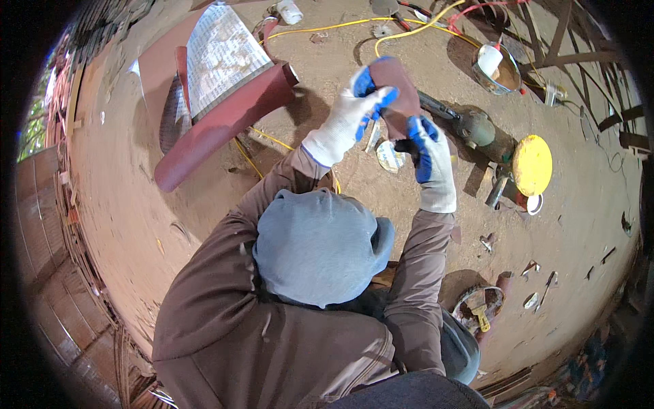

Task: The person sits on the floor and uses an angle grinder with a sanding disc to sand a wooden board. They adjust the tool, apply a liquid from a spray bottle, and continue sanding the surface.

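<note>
A strip of red-brown sandpaper point(400, 85) is stretched between my two gloved hands. My left hand point(351, 123), in a white glove with blue fingertips, is closed on its left edge. My right hand point(430, 160), gloved the same way, pinches the lower end. Something dark shows beside the right fingertips; I cannot make out what it is. Under the hands lies a round pale disc point(390, 157) with printing on it. A large roll of red-brown sandpaper point(228, 126), partly unrolled with its printed backing showing, rests on the left.
Right of my hands lies a dark green power tool point(480, 129) with a round yellow pad point(532, 165). A yellow cord point(320, 28) crosses the far ground. A bucket point(505, 76) stands far right. A bowl point(469, 308) with a yellow-handled brush point(481, 317) is near my right side.
</note>
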A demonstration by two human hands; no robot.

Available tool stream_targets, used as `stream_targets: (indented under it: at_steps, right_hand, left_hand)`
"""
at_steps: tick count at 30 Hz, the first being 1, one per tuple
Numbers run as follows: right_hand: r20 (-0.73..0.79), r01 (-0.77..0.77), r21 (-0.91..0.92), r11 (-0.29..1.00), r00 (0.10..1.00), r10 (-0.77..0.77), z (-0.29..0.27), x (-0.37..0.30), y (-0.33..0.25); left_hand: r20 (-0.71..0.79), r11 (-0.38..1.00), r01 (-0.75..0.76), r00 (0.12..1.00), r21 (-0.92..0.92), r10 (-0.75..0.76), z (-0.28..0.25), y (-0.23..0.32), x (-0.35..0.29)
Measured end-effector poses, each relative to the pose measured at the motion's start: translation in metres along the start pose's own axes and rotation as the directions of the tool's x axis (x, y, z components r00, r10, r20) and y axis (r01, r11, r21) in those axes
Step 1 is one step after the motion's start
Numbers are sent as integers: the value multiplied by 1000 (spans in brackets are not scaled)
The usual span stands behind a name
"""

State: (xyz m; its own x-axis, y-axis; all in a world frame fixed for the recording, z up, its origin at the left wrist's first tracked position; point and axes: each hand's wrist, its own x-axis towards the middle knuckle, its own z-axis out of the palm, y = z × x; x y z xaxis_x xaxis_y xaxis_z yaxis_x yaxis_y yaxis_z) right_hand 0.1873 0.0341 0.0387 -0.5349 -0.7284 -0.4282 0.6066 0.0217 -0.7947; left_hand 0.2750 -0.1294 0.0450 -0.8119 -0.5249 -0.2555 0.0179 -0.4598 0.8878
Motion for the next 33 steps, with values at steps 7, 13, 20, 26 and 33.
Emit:
stream_targets:
  at_steps: [7, 13, 20, 26, 33]
  right_hand:
    - [-94, 171, 167, 971, 983, -158, 14, 10, 17]
    - [89, 151, -87, 985, 986, -144, -5, 10, 10]
    - [152, 218, -187, 958, 970, -191, -4, -1, -7]
    - [260, 214, -292, 932, 956, -138, 13, 0, -6]
    - [-109, 241, -804, 544, 839, -534, 64, 10, 31]
  left_hand:
    - [16, 888, -143, 988, 438, 152, -9, -22, 4]
    - [219, 774, -99, 974, 626, -53, -12, 18, -9]
    - [364, 634, -272, 931, 723, -15, -28, 17, -3]
    - [298, 848, -258, 946, 462, 125, -28, 17, -6]
    - [95, 919, -88, 994, 385, 55, -74, 2, 7]
